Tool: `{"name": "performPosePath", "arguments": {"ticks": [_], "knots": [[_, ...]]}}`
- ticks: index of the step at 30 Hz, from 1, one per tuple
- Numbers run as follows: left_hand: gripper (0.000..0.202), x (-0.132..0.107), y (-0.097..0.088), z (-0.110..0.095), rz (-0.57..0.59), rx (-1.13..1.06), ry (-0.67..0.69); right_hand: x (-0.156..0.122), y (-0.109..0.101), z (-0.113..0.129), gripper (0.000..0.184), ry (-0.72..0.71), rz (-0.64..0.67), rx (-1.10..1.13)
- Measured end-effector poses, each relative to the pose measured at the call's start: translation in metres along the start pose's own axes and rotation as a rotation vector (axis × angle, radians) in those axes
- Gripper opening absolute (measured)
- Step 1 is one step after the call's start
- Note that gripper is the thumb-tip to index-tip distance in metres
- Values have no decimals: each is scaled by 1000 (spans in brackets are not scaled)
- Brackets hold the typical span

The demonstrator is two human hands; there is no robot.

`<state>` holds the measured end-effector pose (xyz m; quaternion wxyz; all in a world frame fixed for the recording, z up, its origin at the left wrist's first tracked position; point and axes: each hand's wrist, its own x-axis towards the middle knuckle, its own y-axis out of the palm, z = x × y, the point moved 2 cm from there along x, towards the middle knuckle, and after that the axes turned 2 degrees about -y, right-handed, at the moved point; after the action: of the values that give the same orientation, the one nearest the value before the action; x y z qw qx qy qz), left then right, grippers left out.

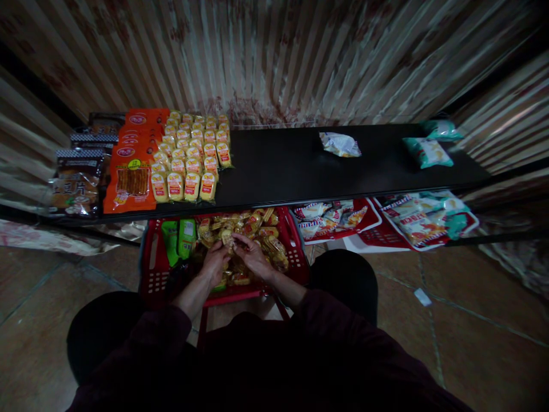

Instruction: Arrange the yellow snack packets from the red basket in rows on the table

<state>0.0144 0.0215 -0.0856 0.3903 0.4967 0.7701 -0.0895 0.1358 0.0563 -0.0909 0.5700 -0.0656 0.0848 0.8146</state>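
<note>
Both my hands are over a red plastic basket (302, 252) heaped with small wrapped snacks (274, 252). Between my left hand (215, 260) and my right hand (254, 257) is one small pale-yellow wrapped snack cake (227, 236). The fingers of each hand are closed around its sides. Green packets (186, 237) lie at the basket's left end. Above the basket, rows of similar yellow wrapped snack cakes (192, 186) stand on the black shelf (274, 166).
Orange snack bags (131, 171) and dark brown bags (77, 183) sit at the shelf's left. A white-blue packet (340, 145) and teal packets (428, 153) lie farther right. Below are more red baskets (377, 236) of packets. A white scrap (422, 297) is on the tiled floor.
</note>
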Motion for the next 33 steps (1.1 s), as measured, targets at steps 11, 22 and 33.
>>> {"name": "performPosePath", "arguments": {"ticks": [11, 22, 33], "knots": [[50, 2, 1, 1, -26, 32, 38, 2, -5, -2, 37, -156, -121, -283], [40, 1, -1, 0, -5, 42, 88, 2, -4, -2, 22, 1, -164, -136], [35, -2, 1, -2, -15, 258, 314, 0, -1, -1, 40, 84, -71, 83]]}}
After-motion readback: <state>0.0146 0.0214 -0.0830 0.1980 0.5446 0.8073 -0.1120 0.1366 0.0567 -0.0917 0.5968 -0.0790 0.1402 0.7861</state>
